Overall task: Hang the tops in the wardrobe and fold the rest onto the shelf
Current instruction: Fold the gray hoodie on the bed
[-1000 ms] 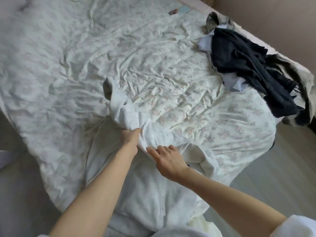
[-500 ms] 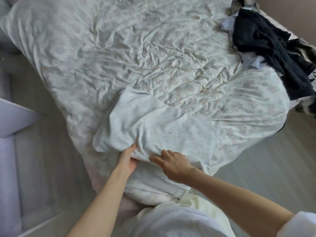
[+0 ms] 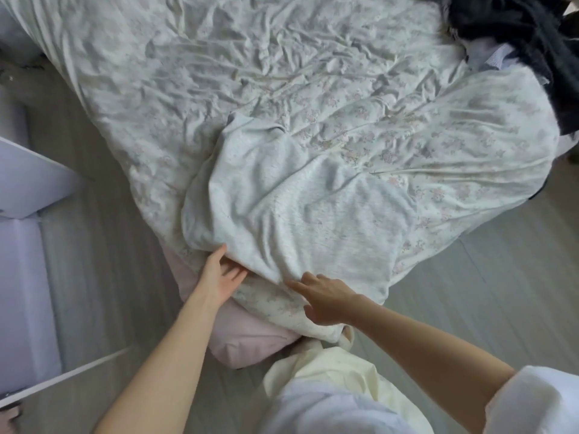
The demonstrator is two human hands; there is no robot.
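A pale grey garment (image 3: 282, 208) lies spread in a loose fold on the near corner of the bed (image 3: 282, 64). My left hand (image 3: 222, 275) lies palm up at the garment's near left edge, its straight fingers touching the hem. My right hand (image 3: 326, 297) hovers just right of it with fingers spread, the fingertips at the same near edge. Neither hand holds cloth. A pile of dark and pale clothes (image 3: 517, 36) sits at the bed's far right corner.
The floral duvet hangs over the bed's near corner, with a pink mattress corner (image 3: 247, 339) showing below it. White furniture panels (image 3: 28, 183) stand at the left. Grey wooden floor (image 3: 470, 292) lies on both sides of the bed.
The grey garment went from bunched in both hands to laid down in a fold on the bed. Both hands have let go of it and opened at its near edge.
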